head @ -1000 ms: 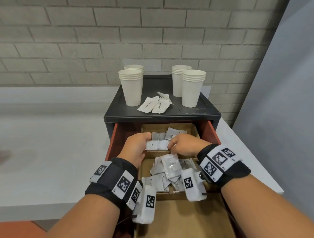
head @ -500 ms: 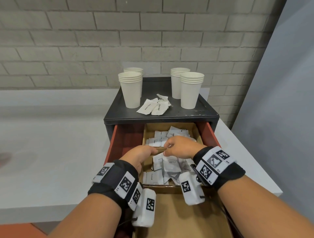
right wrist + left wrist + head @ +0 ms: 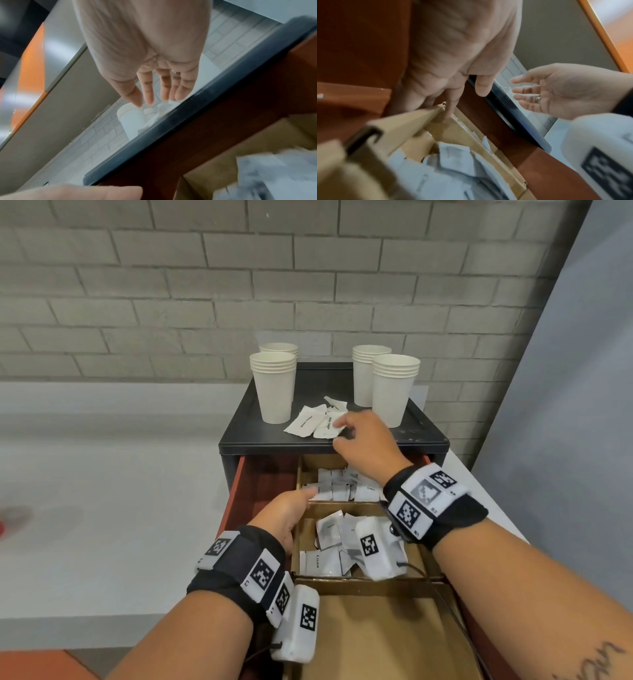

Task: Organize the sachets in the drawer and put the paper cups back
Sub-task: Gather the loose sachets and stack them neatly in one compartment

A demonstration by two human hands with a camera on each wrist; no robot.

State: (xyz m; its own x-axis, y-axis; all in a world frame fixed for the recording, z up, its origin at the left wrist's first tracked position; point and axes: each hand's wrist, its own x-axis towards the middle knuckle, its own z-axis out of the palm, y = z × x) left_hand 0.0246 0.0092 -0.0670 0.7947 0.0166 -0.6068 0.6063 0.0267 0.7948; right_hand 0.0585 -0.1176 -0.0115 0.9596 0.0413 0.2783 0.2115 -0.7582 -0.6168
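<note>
Loose white sachets lie on the black cabinet top between stacks of paper cups. My right hand reaches up over them, fingers straight, fingertips at the nearest sachet and holding nothing; the right wrist view shows the same spread fingers. Below, the red-brown drawer stands pulled out with a cardboard organizer inside. Its back compartment and middle compartment hold sachets. My left hand rests on the cardboard divider.
The organizer's front compartment shows bare cardboard. A white counter runs to the left of the cabinet, a brick wall stands behind it, and a grey panel closes the right side.
My right hand has left the drawer and risen to the sachets on the cabinet top. My left hand has slid left onto the divider and no longer handles sachets.
</note>
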